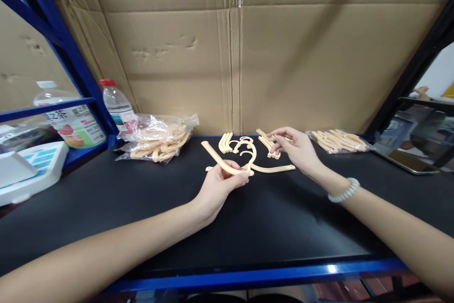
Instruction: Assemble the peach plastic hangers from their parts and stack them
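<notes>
My left hand (214, 192) is closed around a cream plastic hanger arm (213, 154), its long end slanting up to the left. A curved hook (253, 154) stands at that arm's inner end, near my thumb. My right hand (298, 149) pinches another hanger arm (261, 132), raised above a small stack of similar arms (267, 144). Behind my left hand a spread hanger (276, 169) lies on the black table, its middle partly hidden. Several loose hooks (244, 140) lie between the right stack and a left stack of arms (224, 142).
Bagged hanger parts lie at the left (159, 140) and right (338, 141). A red-capped bottle (118, 107) stands behind the left bags. A white device with blue keys (39, 163) sits far left, and a dark flat phone-like object (404, 159) far right. Cardboard (177, 57) walls the back.
</notes>
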Motion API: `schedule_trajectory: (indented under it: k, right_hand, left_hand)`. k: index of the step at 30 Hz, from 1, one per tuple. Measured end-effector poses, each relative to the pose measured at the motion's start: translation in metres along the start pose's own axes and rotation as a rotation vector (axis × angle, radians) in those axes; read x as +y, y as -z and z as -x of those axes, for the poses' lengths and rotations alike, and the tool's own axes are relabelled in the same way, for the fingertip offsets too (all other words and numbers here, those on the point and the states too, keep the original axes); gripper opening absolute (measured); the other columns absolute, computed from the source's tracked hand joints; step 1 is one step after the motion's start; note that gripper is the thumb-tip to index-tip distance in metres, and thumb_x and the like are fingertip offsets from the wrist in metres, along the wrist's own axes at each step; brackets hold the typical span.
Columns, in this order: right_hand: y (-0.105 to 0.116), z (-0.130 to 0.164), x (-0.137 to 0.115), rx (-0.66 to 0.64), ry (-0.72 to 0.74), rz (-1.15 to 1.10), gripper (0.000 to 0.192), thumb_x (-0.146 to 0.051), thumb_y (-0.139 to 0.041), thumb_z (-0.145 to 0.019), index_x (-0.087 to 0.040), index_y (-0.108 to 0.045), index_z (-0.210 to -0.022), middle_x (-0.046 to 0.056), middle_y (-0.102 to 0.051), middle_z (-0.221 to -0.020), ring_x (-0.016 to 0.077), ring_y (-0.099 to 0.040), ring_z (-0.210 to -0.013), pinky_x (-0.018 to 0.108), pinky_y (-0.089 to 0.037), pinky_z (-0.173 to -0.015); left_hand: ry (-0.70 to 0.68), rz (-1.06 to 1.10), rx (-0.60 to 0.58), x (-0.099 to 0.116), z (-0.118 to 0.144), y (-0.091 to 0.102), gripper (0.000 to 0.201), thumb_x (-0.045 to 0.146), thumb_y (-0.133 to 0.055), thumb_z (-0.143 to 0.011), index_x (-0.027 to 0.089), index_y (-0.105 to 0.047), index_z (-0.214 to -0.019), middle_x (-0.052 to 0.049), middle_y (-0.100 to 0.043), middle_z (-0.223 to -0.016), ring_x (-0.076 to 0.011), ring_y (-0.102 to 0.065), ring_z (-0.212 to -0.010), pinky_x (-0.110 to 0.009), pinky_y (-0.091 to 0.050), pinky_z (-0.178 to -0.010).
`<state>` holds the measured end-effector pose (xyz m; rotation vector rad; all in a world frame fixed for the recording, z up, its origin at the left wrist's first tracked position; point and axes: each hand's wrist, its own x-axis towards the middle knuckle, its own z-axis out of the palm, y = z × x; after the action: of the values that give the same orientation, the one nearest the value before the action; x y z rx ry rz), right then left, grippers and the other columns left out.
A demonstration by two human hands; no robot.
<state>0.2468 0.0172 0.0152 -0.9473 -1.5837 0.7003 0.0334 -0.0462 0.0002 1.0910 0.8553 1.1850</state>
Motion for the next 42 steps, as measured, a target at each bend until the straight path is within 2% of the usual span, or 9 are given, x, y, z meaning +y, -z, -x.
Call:
schedule_trajectory:
  k: [4, 9, 12, 14, 17, 25, 32, 37, 42]
  right_hand:
    - [-0.014, 0.021, -0.021, 0.018, -0.112, -0.347, 0.026, -0.044, -0.065, -0.081, -0.018, -0.068, -0.087, 0.008, -0.068, -0.103, 0.0182, -0.066, -0.085, 0.035, -0.053, -0.081]
    - [-0.031, 0.036, -0.028, 0.03, -0.23, -0.42, 0.023, -0.035, -0.077, -0.069, -0.02, -0.07, -0.085, 0.006, -0.067, -0.099, 0.0172, -0.064, -0.082, 0.038, -0.051, -0.085]
    - [-0.034, 0.039, -0.024, 0.075, -0.347, -0.513, 0.041, -0.022, -0.081, -0.061, -0.025, -0.067, -0.099, 0.003, -0.062, -0.104, 0.0148, -0.062, -0.081, 0.035, -0.052, -0.084]
    - [-0.035, 0.039, -0.02, 0.017, -0.411, -0.616, 0.043, -0.017, -0.081, -0.059, -0.025, -0.068, -0.098, 0.002, -0.062, -0.098, 0.0136, -0.061, -0.081, 0.033, -0.051, -0.087]
    - [-0.035, 0.038, -0.015, -0.099, -0.469, -0.697, 0.026, -0.018, -0.08, -0.062, -0.019, -0.07, -0.087, 0.003, -0.063, -0.089, 0.0151, -0.061, -0.086, 0.032, -0.048, -0.093]
    - [-0.039, 0.043, -0.018, -0.192, -0.377, -0.494, 0.025, -0.023, -0.079, -0.066, -0.016, -0.07, -0.088, 0.002, -0.066, -0.079, 0.0118, -0.059, -0.071, 0.028, -0.05, -0.069]
    - [-0.042, 0.047, -0.016, -0.334, -0.292, -0.483, 0.022, -0.026, -0.077, -0.07, -0.017, -0.07, -0.089, 0.003, -0.069, -0.083, 0.0129, -0.062, -0.071, 0.031, -0.052, -0.072]
    - [-0.043, 0.049, -0.019, -0.355, -0.253, -0.441, 0.017, -0.028, -0.075, -0.071, -0.019, -0.071, -0.085, 0.004, -0.07, -0.085, 0.0156, -0.065, -0.074, 0.034, -0.054, -0.073]
    - [-0.043, 0.048, -0.021, -0.35, -0.218, -0.377, 0.017, -0.025, -0.075, -0.069, -0.02, -0.073, -0.085, 0.003, -0.072, -0.083, 0.0172, -0.066, -0.079, 0.034, -0.052, -0.076]
  left_hand:
    - [0.004, 0.007, 0.0, -0.002, -0.001, 0.002, 0.033, 0.018, -0.08, -0.066, 0.015, -0.053, -0.086, 0.001, -0.065, -0.072, -0.0097, -0.061, -0.071, -0.024, -0.047, -0.073]
    - [0.002, 0.057, 0.012, -0.003, -0.001, 0.002, 0.04, 0.015, -0.078, -0.066, 0.017, -0.047, -0.092, 0.002, -0.067, -0.075, -0.0103, -0.062, -0.071, -0.026, -0.047, -0.075]
    - [-0.009, 0.064, 0.009, -0.002, 0.0, 0.002, 0.043, 0.014, -0.078, -0.066, 0.018, -0.046, -0.094, 0.001, -0.067, -0.077, -0.0107, -0.062, -0.07, -0.027, -0.047, -0.074]
    - [-0.017, 0.065, -0.001, -0.002, 0.0, 0.002, 0.044, 0.013, -0.077, -0.066, 0.018, -0.045, -0.095, 0.001, -0.067, -0.077, -0.0108, -0.061, -0.07, -0.027, -0.046, -0.073]
    - [-0.022, 0.063, -0.016, -0.003, 0.0, 0.003, 0.043, 0.013, -0.076, -0.066, 0.018, -0.045, -0.095, 0.002, -0.065, -0.075, -0.0101, -0.059, -0.069, -0.026, -0.045, -0.071]
    - [-0.031, 0.074, -0.049, -0.002, -0.001, 0.003, 0.039, 0.01, -0.074, -0.063, 0.019, -0.043, -0.087, 0.005, -0.061, -0.073, -0.0081, -0.053, -0.065, -0.024, -0.041, -0.065]
    - [-0.038, 0.054, -0.074, -0.004, -0.001, 0.005, 0.036, 0.008, -0.071, -0.063, 0.019, -0.042, -0.082, 0.004, -0.061, -0.071, -0.0089, -0.053, -0.067, -0.024, -0.041, -0.065]
    - [-0.054, 0.023, -0.095, -0.007, -0.001, 0.006, 0.033, 0.007, -0.069, -0.063, 0.019, -0.043, -0.08, 0.003, -0.06, -0.072, -0.0115, -0.056, -0.072, -0.025, -0.04, -0.066]
    - [-0.075, 0.037, -0.068, -0.008, -0.001, 0.005, 0.034, 0.006, -0.069, -0.062, 0.019, -0.043, -0.079, 0.006, -0.057, -0.068, -0.0092, -0.053, -0.068, -0.023, -0.04, -0.064]
